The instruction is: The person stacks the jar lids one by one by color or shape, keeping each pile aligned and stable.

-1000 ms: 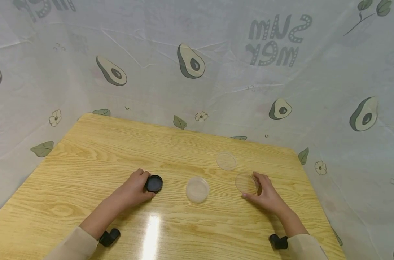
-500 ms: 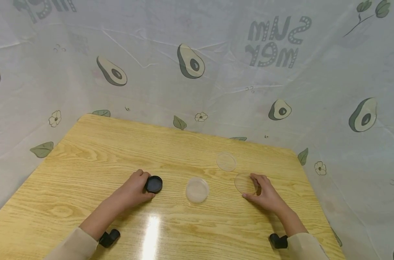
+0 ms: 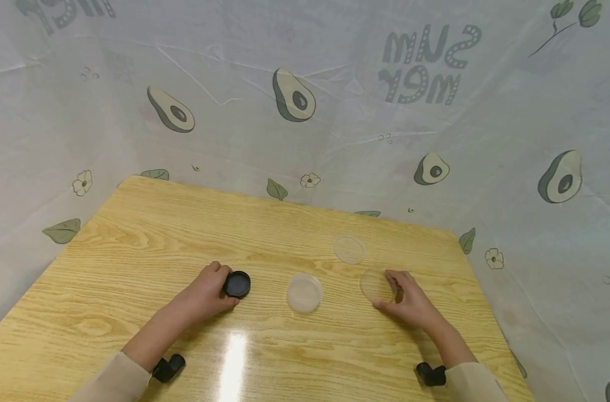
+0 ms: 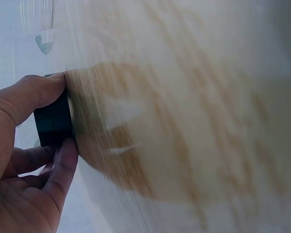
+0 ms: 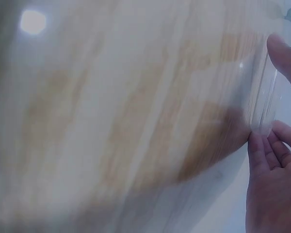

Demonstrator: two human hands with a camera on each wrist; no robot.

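A small round black container (image 3: 237, 285), shallow and facing up, sits on the table's left half. My left hand (image 3: 206, 293) grips it from the left; in the left wrist view the thumb lies on one side of the black container (image 4: 55, 116) and fingers on the other. My right hand (image 3: 410, 298) holds the right edge of a clear round dish (image 3: 375, 285) resembling a petri dish. Thumb and fingers span the clear dish (image 5: 264, 97) in the right wrist view. Between the hands lies another clear round dish (image 3: 304, 293).
A thin clear disc or lid (image 3: 349, 249) lies behind the right-hand dish. The wood-grain table (image 3: 184, 223) ends at a pale curtain (image 3: 224, 139) printed with avocados. Black wrist devices show below each forearm.
My right hand and the clear dish have shifted slightly left, and its fingers have slid a little along the dish's edge. The left hand and black container stay put.
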